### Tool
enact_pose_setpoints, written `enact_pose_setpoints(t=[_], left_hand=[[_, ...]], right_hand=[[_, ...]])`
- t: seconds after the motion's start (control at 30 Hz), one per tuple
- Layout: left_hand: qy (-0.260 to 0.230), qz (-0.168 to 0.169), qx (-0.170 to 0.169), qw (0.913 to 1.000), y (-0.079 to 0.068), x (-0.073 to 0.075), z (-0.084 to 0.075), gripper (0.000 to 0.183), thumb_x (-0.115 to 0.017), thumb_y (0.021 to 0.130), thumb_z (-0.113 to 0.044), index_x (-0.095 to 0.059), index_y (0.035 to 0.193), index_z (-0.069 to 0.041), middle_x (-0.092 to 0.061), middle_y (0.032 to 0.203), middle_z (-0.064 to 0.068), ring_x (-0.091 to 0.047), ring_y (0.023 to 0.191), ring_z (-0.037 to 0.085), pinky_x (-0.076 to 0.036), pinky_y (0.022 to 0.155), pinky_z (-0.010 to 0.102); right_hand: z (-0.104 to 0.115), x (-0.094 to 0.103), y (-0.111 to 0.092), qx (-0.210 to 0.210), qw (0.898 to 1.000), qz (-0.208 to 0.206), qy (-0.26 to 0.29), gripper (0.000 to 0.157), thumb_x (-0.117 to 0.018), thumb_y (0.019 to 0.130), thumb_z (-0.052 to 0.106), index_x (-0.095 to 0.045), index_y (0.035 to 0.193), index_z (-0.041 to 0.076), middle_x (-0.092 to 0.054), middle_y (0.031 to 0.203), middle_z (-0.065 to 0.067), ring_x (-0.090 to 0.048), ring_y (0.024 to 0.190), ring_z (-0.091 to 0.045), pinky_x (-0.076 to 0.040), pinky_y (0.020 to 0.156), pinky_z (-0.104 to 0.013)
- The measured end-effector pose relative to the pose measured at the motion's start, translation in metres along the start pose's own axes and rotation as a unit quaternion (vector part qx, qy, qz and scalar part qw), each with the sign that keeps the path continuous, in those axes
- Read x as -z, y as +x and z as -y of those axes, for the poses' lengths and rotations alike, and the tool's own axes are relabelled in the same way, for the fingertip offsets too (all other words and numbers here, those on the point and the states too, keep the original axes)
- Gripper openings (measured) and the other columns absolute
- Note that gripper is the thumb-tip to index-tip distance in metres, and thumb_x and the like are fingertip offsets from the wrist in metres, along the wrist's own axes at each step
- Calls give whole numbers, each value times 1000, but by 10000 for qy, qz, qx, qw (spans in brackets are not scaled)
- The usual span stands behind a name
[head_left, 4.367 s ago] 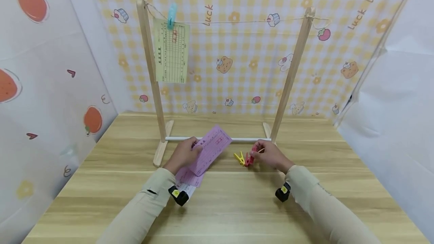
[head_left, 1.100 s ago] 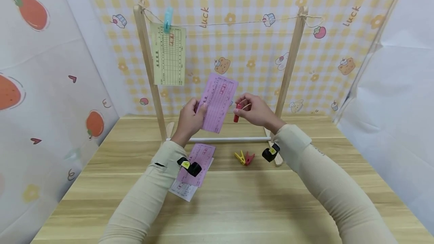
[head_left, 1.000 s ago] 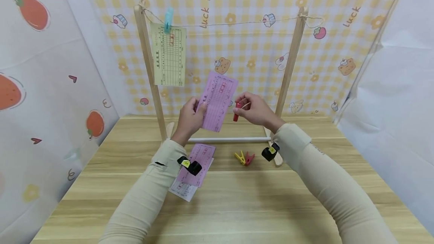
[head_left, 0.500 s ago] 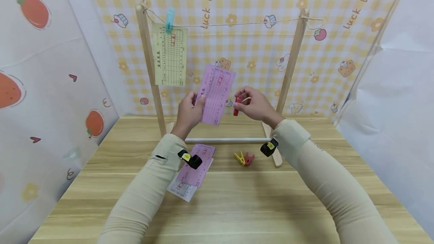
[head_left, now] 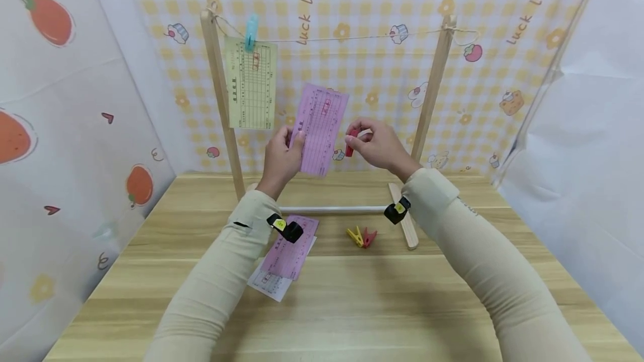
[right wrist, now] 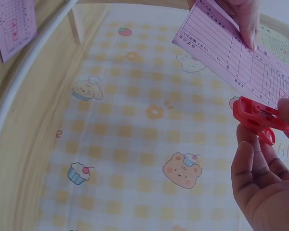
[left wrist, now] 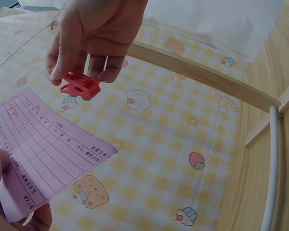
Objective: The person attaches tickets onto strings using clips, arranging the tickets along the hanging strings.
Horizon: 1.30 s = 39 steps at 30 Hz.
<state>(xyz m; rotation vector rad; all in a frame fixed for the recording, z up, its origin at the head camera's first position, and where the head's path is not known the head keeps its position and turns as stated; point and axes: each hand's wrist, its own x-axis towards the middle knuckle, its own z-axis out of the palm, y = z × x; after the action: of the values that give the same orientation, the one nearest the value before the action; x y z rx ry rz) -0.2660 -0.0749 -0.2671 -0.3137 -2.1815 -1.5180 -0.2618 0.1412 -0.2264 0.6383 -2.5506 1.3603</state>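
My left hand [head_left: 283,156] pinches the left edge of a pink printed slip [head_left: 322,130], thumb in front, and holds it up below the string [head_left: 332,38]. Just right of the slip, my right hand [head_left: 379,145] pinches a red clothespin [head_left: 351,143]. The right wrist view shows the red clothespin [right wrist: 262,115] between thumb and fingers, apart from the slip. To the left, a green printed slip [head_left: 251,88] hangs from the string under a blue clothespin [head_left: 251,32]. Another pink slip [head_left: 289,256] lies on the table over a white slip [head_left: 270,284], partly hidden by the left wrist camera.
A wooden frame with a left post [head_left: 221,99] and a right post [head_left: 435,88] carries the string. A white rod [head_left: 334,209] joins its feet. On the wooden table [head_left: 362,306] lie a yellow clothespin [head_left: 356,236] and a red one. A checked cloth hangs behind.
Since the oldest frame, my left hand has lifted the pink slip and my right hand has raised the red clothespin from the table. Both hands have kept rising slightly over the last second.
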Motion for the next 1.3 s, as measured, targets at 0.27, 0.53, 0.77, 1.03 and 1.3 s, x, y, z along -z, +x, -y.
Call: enact_pose_setpoints(t=[0.27, 0.53, 0.77, 1.03, 1.3], left_hand=[[-219, -67, 55, 9997, 5, -3, -4, 19, -53, 100, -21, -56, 100, -2, -56, 81, 10, -53, 69, 19, -45, 60, 30], [-321, -116, -25, 9994, 11, -2, -10, 20, -51, 101, -19, -55, 107, -1, -59, 87, 12, -56, 74, 21, -48, 63, 32], [-340, -113, -33, 9994, 16, -3, -14, 19, -49, 102, -21, -52, 105, -2, -58, 90, 12, -58, 78, 22, -49, 65, 32], [-375, -106, 65, 9992, 20, -1, -22, 24, -47, 103, -23, -53, 112, -2, -61, 96, 13, -61, 81, 25, -52, 68, 35], [-215, 15, -46, 9998, 20, 6, -27, 25, -45, 104, -24, -52, 115, -2, -61, 97, 13, -61, 81, 25, -51, 67, 35]], right_hand=[[6, 3, 7, 264, 9993, -194, -188, 17, -56, 99, 22, -64, 93, 8, -65, 83, -5, -44, 52, -11, -34, 50, -26], [15, 6, 16, 383, 9982, -361, -285, 14, -58, 97, 19, -63, 96, 6, -64, 90, -8, -60, 69, -22, -42, 57, -27], [23, 7, 23, 497, 9968, -584, -226, 15, -57, 98, 17, -61, 102, 3, -62, 96, -11, -62, 80, -27, -44, 63, -29], [30, 10, 31, 845, 9933, -758, -202, 13, -59, 98, 18, -63, 94, 6, -65, 83, -7, -61, 67, -18, -39, 57, -26], [41, 15, 34, 1064, 9897, -895, -327, 17, -57, 99, 18, -66, 93, 5, -64, 74, -6, -59, 66, -18, -41, 58, -27]])
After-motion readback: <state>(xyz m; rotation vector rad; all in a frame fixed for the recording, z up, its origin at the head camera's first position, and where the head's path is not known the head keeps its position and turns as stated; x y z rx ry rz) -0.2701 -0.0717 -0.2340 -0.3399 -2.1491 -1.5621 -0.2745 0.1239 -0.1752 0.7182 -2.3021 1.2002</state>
